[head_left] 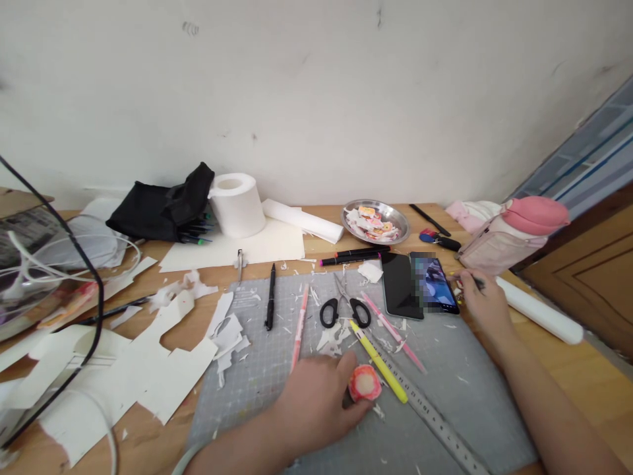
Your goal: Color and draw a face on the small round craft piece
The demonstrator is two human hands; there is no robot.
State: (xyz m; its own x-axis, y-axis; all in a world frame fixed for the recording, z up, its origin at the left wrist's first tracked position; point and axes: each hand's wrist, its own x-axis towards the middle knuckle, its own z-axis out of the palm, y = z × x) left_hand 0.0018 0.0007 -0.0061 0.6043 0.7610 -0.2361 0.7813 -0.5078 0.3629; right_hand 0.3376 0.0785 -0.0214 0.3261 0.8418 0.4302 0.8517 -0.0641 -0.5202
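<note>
Low in the middle, my left hand point(321, 399) has its thumb and forefinger around the edge of a small round paper cutout point(366, 384). That cutout is red and pink with a pale centre and lies against the grey cutting mat point(445, 389). My right hand point(482, 300) is beside the right edge of a lit phone point(435, 284). Its fingers are curled, and a small dark piece shows at them, too small to name. A yellow marker point(380, 363), a steel ruler point(440, 422), black-handled scissors point(345, 309) and two pink markers point(300, 323) lie around the cutout.
Behind the mat stand a metal dish point(403, 224) of coloured paper pieces, a paper roll point(237, 204) and a black pouch point(153, 211). A pink-lidded bottle point(509, 234) is at the right. Cut white paper point(128, 376) and a black cable point(100, 297) occupy the left side.
</note>
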